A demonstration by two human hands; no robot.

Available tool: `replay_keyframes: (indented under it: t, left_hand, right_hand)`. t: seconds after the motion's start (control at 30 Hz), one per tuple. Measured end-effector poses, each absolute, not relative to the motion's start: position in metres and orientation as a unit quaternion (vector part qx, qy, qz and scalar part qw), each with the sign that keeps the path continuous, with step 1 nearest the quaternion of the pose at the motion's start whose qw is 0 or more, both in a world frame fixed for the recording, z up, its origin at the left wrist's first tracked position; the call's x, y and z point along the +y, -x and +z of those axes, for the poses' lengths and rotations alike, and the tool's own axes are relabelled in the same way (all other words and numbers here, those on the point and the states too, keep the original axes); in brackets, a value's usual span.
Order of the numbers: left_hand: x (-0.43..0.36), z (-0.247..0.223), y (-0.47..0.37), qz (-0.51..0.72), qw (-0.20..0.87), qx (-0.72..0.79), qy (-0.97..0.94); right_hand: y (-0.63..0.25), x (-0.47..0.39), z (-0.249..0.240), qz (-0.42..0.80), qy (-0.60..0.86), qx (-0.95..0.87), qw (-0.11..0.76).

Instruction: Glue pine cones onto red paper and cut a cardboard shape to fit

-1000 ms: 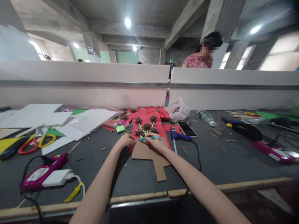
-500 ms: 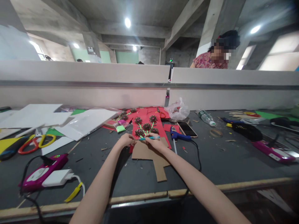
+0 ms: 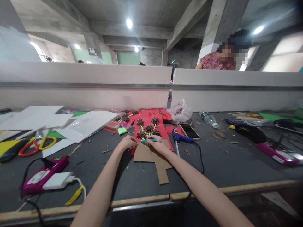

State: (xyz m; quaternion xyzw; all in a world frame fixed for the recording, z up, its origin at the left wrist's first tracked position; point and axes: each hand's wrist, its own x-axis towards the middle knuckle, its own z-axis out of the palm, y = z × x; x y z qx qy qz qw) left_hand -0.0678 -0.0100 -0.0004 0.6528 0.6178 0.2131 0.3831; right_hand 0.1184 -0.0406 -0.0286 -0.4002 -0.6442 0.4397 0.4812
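Concrete beams [image 3: 146,30] are spanning a workshop, where a glue gun [image 3: 181,137] and scissors [image 3: 29,147] are lying on a worktable [image 3: 227,164].

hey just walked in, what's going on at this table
A person's right hand holds a teal pen at the far edge of a cut piece of cardboard, while the left hand is at its far left corner. Just beyond, brown pine-cone-like flowers with green stems lie on red paper. A blue glue gun lies to the right, beside a phone.

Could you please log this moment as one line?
left hand: beside cardboard | right hand: holding teal pen | nearby: pinecones on red paper, glue gun
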Motion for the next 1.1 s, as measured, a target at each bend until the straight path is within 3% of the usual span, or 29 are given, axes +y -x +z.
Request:
replay_keyframes:
  t: [0.8,1.1]
  left_hand:
    - [-0.012,0.003,0.067,0.205,0.381,0.624,-0.65]
    - [-0.011,0.001,0.067,0.207,0.383,0.633,-0.64]
  right_hand:
    - [-0.119,-0.043,-0.025,0.425,0.406,-0.645,0.488]
    - [-0.124,-0.039,-0.017,0.549,0.378,-0.507,0.546]
